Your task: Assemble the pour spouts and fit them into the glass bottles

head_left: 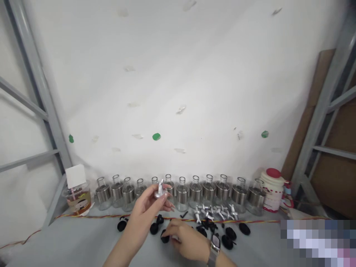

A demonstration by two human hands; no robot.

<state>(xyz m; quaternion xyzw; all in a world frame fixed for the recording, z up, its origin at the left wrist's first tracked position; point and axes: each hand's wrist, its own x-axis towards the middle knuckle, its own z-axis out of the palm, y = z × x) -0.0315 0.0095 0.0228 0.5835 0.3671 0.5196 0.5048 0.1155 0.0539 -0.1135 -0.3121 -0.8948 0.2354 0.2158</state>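
Wristwatch (215, 241) and right hand (191, 239) are seen nearest the camera, toward the near edge of the table (69, 241); a black piece (164, 239) is touched by the fingertips, though whether it is gripped cannot be told. By the left hand (146, 204) a silver piece (160, 192) is pinched between thumb and fingers, raised before glass bottles (182, 193) lined along the far edge. It could be dropped if the pinch is loosened; a bottle could be toppled if brushed by the knuckles; the black piece might be rolled away by a careless push.
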